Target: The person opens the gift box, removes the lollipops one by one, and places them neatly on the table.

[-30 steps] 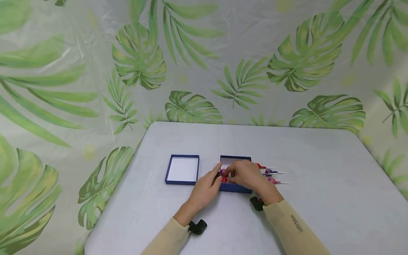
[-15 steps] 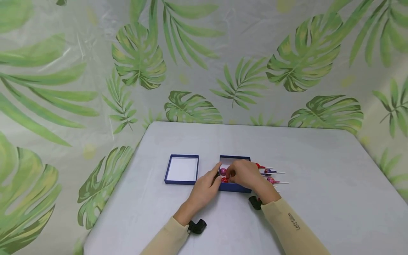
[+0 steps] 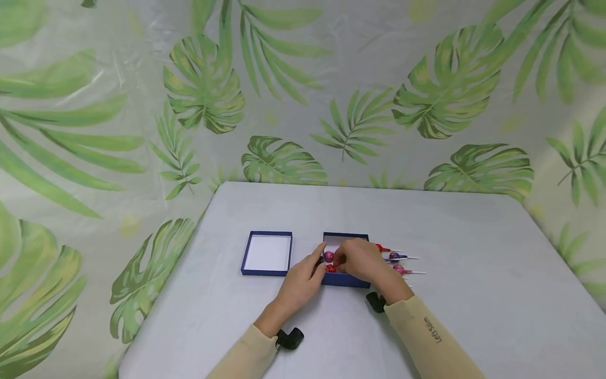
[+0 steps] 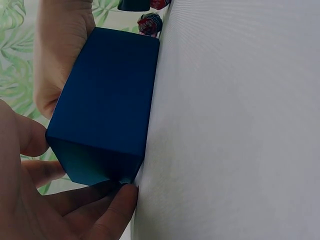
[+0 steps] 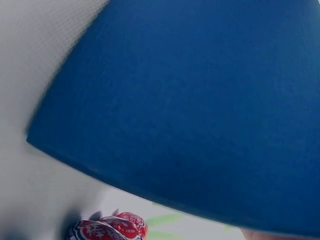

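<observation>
A blue box (image 3: 345,280) with a pale inside stands on the table. In it, near the left wall, lie a pink-purple lollipop (image 3: 329,257) and a red lollipop (image 3: 330,269). My left hand (image 3: 299,281) rests against the box's left end, its fingers touching the side wall and the thumb at the front corner. Over the box, my right hand (image 3: 363,260) reaches in with curled fingers, pinching at the red lollipop; the palm side is hidden. The left wrist view shows fingertips (image 4: 117,212) low on the box's end wall.
A shallow blue-rimmed lid (image 3: 266,272) lies left of the box, its white inside facing up. Right of the box several lollipops lie with sticks pointing right: a red one (image 3: 381,247), a blue-purple one (image 3: 395,256) and a pink one (image 3: 400,269).
My right fingertips have shifted slightly from the pink-purple lollipop toward the red one, leaving the pink-purple one more visible. My left hand stays against the box; the head view has shifted a little.
</observation>
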Demonstrator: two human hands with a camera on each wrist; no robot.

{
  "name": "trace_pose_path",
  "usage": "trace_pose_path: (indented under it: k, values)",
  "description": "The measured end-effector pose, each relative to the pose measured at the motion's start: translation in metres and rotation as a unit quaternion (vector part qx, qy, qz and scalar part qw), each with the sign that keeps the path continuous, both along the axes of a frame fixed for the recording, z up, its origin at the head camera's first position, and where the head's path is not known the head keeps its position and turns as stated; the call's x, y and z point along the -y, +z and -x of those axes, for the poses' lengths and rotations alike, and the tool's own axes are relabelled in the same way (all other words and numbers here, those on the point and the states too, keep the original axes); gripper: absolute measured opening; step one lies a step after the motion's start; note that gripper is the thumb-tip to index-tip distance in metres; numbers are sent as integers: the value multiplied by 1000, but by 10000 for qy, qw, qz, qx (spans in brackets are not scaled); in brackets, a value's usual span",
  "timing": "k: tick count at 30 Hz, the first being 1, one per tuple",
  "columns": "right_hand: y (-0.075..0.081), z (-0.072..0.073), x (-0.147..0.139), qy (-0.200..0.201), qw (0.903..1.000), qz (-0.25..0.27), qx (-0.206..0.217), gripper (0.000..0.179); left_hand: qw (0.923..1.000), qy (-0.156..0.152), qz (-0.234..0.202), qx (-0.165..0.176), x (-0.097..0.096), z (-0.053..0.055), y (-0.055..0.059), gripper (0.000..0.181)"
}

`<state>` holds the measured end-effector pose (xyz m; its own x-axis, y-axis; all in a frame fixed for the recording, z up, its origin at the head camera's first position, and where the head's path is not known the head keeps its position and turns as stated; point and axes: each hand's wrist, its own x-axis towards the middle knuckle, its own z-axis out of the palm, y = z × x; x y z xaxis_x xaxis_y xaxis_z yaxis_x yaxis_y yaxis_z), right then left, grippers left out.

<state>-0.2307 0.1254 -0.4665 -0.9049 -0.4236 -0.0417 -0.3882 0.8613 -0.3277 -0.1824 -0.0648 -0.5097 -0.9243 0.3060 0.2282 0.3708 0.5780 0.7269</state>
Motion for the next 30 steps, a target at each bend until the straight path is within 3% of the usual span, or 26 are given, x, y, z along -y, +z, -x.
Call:
trace_pose_path:
  k: [7, 18, 30]
  values:
    - [2, -4, 3, 126, 9996, 161, -170, 17, 9999, 62, 50, -71, 4, -5, 0, 52]
    - [18, -10, 0, 153, 9984, 50, -534, 11, 9997, 82, 98, -212, 0, -3, 2, 52]
    - [26, -13, -11, 63, 9980, 275, -560, 8, 9998, 90, 87, -185, -3, -1, 4, 53]
